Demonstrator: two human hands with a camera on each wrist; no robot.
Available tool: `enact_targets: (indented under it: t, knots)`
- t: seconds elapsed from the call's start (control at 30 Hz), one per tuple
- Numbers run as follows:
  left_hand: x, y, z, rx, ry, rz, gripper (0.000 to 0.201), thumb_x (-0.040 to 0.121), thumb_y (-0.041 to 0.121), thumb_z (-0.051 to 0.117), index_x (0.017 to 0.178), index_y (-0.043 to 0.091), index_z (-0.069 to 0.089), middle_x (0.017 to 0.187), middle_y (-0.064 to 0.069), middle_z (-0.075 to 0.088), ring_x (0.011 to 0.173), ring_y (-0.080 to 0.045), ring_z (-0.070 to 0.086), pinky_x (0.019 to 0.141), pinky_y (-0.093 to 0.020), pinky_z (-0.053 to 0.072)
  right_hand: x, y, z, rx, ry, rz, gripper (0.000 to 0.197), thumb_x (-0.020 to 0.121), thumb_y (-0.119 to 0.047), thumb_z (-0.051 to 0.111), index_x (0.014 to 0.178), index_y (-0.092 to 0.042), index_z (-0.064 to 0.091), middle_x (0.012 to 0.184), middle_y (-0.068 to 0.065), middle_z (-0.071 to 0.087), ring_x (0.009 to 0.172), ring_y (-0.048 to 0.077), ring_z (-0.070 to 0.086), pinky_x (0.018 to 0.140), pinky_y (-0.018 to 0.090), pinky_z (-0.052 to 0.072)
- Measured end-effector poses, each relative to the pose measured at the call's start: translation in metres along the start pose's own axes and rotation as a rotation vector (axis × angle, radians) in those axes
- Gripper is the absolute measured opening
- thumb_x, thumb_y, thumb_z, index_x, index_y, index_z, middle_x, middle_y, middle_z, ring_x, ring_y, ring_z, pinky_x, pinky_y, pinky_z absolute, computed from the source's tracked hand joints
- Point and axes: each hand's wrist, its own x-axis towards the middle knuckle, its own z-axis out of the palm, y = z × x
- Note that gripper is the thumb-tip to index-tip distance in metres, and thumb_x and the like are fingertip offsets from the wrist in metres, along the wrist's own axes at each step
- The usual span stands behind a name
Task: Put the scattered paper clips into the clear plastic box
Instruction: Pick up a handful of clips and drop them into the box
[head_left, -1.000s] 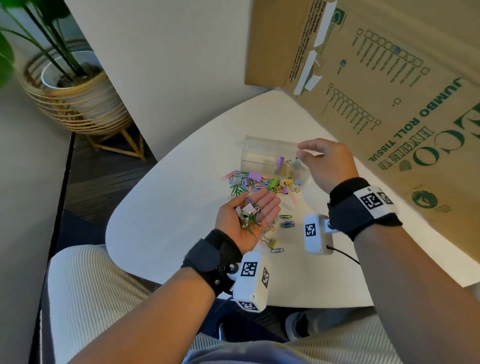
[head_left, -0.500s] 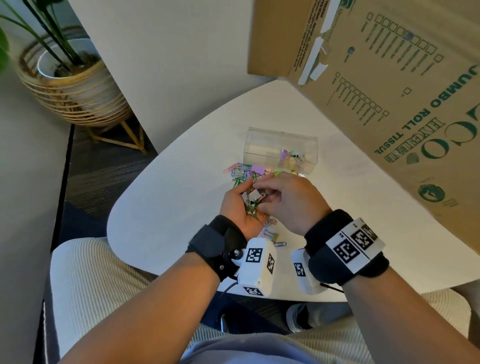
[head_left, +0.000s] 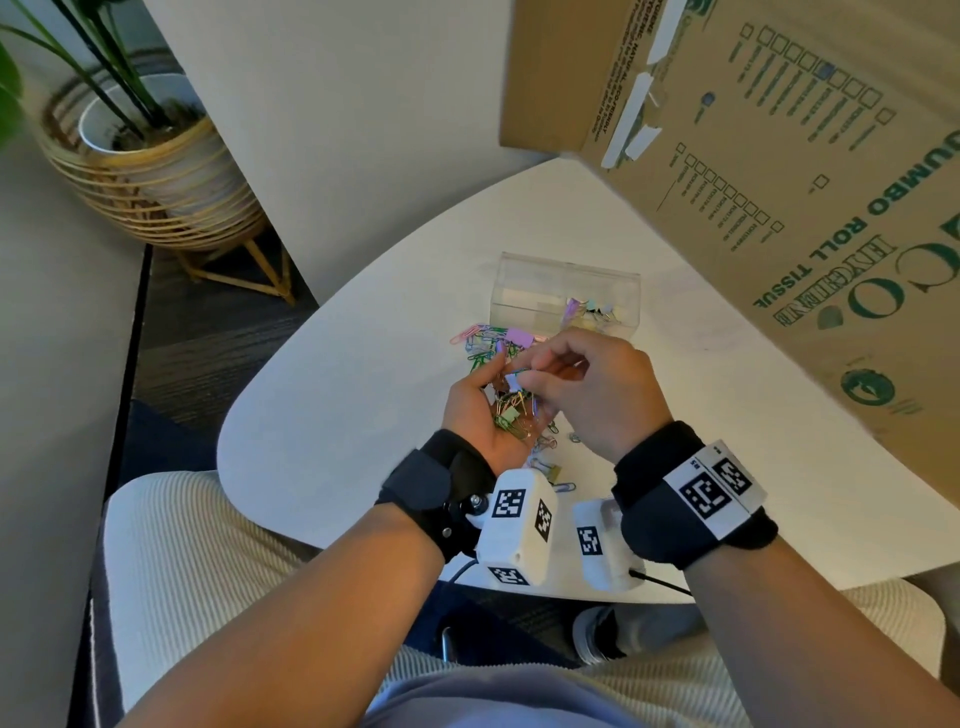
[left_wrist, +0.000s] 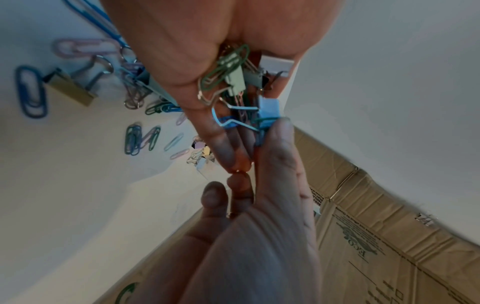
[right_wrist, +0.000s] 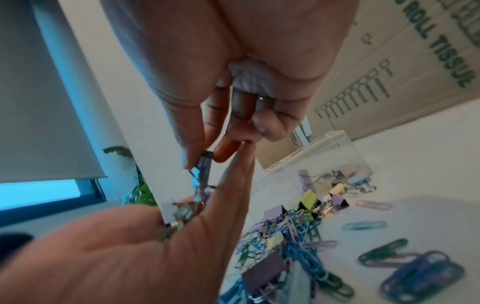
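Blue folded metal, a small binder clip (left_wrist: 269, 112), is pinched by the right hand (head_left: 587, 387) straight out of the cupped left hand (head_left: 485, 415), which cradles a tangle of wire clips (head_left: 511, 413). Better to lift slowly (thin loops snag one another), then carry it to the clear plastic box (head_left: 566, 296) just beyond both hands on the smooth white tabletop (head_left: 337, 415).
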Motion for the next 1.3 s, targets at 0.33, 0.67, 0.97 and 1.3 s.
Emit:
enact_targets:
  t: [0.33,0.67,0.97,1.3]
  knots:
    - [-0.004,-0.004,0.004,-0.046,0.003,0.031,0.035,0.099,0.023,0.041,0.100,-0.006,0.060,0.093,-0.025,0.069,0.080,-0.034,0.071,0.068,-0.043,0.060,0.001,-0.009,-0.015,0.252,0.070,-0.010,0.013,0.079,-0.006,0.077,0.076,-0.014,0.067,0.067,0.003,0.071,0.057,0.029,0.070,0.059,0.042,0.059]
    - [-0.004,0.003,-0.007,0.049,0.086,0.014,0.039,0.099,0.023,0.040,0.102,-0.008,0.063,0.097,-0.026,0.070,0.096,-0.036,0.064,0.087,-0.045,0.048,0.028,0.016,-0.048,0.449,0.407,0.140,0.022,0.075,0.003,0.069,0.080,-0.018,0.072,0.068,-0.005,0.065,0.072,0.026,0.069,0.084,0.047,0.058]
    - [-0.003,0.001,-0.008,0.067,0.100,0.020,0.039,0.099,0.023,0.041,0.102,-0.008,0.064,0.098,-0.026,0.070,0.089,-0.036,0.069,0.080,-0.044,0.056,0.076,0.024,-0.066,0.421,0.470,0.189,0.021,0.079,0.005,0.067,0.077,-0.016,0.067,0.062,-0.003,0.068,0.076,0.024,0.070,0.083,0.042,0.059]
    - [-0.002,0.004,-0.004,0.062,0.115,0.018,0.042,0.100,0.026,0.040,0.103,-0.008,0.063,0.097,-0.026,0.070,0.094,-0.036,0.065,0.082,-0.044,0.051,0.042,-0.002,-0.036,-0.137,0.142,-0.015,0.013,0.086,-0.013,0.066,0.090,-0.024,0.071,0.081,-0.013,0.066,0.070,0.003,0.060,0.061,0.007,0.043]
